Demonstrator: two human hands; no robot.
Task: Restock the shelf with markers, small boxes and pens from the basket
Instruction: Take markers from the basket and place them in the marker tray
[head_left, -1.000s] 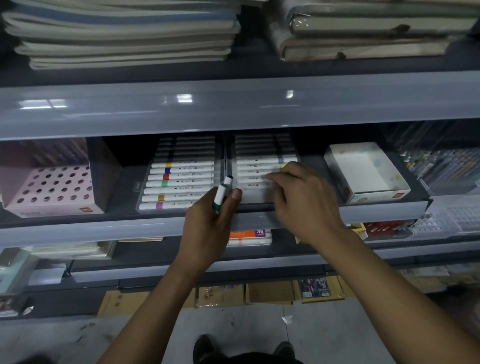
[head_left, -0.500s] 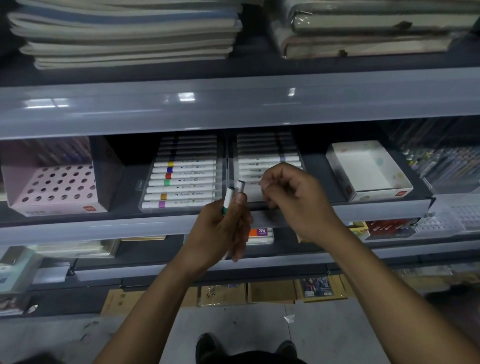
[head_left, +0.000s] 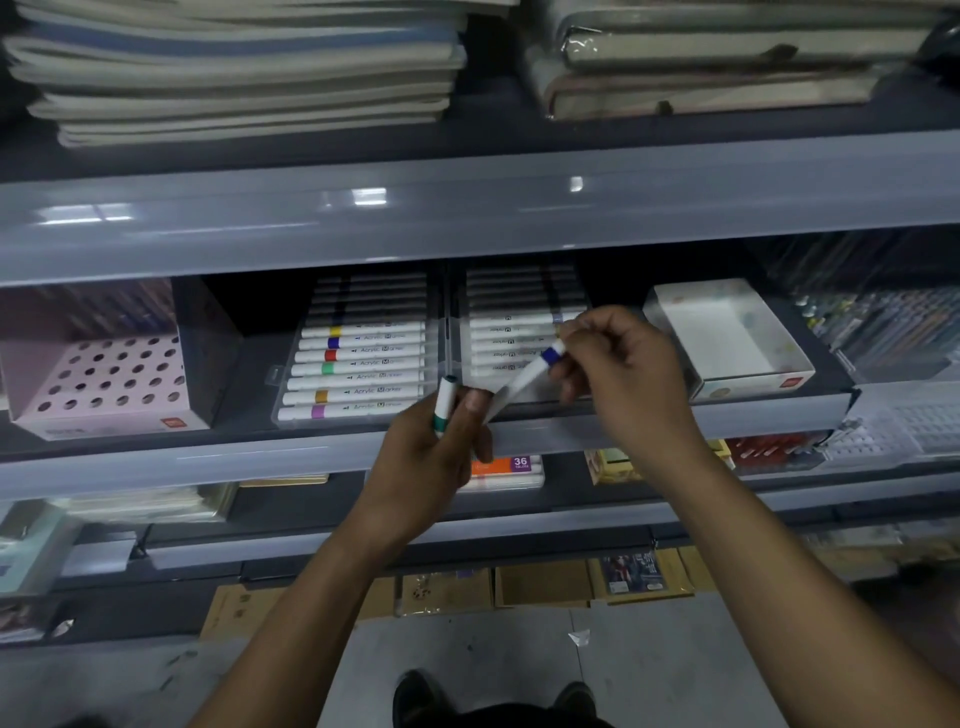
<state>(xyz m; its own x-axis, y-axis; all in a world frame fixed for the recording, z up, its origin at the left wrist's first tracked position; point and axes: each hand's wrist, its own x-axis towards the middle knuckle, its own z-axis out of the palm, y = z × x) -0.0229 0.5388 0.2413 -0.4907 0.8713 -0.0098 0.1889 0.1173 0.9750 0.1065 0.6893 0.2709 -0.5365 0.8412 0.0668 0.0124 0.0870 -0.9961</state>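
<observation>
Head view, looking forward and down at a grey shelf (head_left: 467, 452) in a stationery store. The left hand (head_left: 431, 457) is curled round a green-banded marker (head_left: 444, 405), held nearly upright with its cap above the fingers. The right hand (head_left: 621, 374) pinches a blue-banded marker (head_left: 524, 379) near its cap end; the barrel slants down toward the left hand, and its lower end appears to lie against or inside the left hand's grip, though the contact is not clear. Both markers are in the air just in front of the shelf edge, not yet placed.

On the shelf, the left tray (head_left: 358, 364) holds a full-looking row of acrylic markers with coloured bands. The right tray (head_left: 519, 338), just beside it, holds markers in its rear part, while its front part is hidden behind the hands, so whether room remains there cannot be told. A pink holed box (head_left: 109, 384) stands to the left and an open white box (head_left: 727, 338) to the right, the latter showing nothing inside.

Progress, as a judgement: marker restocking is under way, with at least two markers left to place, probably in the right tray. The basket is out of view, so the remaining stock of small boxes and pens cannot be judged.
</observation>
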